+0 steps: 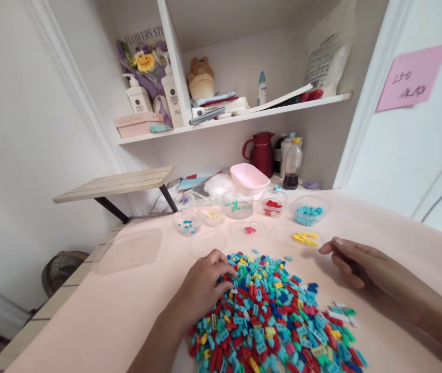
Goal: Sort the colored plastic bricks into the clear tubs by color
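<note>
A large pile of small plastic building bricks (259, 311) in light blue, red, green, yellow and dark blue lies on the pink tabletop. At its left upper edge, my left hand (207, 280) rests with thumb and forefinger apart, the fingertips among the bricks. My right hand (355, 264) is over the table to the right of the pile, its fingers loosely bent and no brick visible in it. Just left of its fingertips is a clear shallow tray with yellow bricks (305, 238). Another clear tray holds pink bricks (250, 230).
Behind the pile stand clear tubs with light-blue bricks (309, 214), red bricks (272, 207), green bricks (238, 206) and blue bricks (185, 225). A pink basin (248, 177), a red jug (262, 155) and a bottle (293, 163) are farther back. A wooden riser (115, 182) stands left.
</note>
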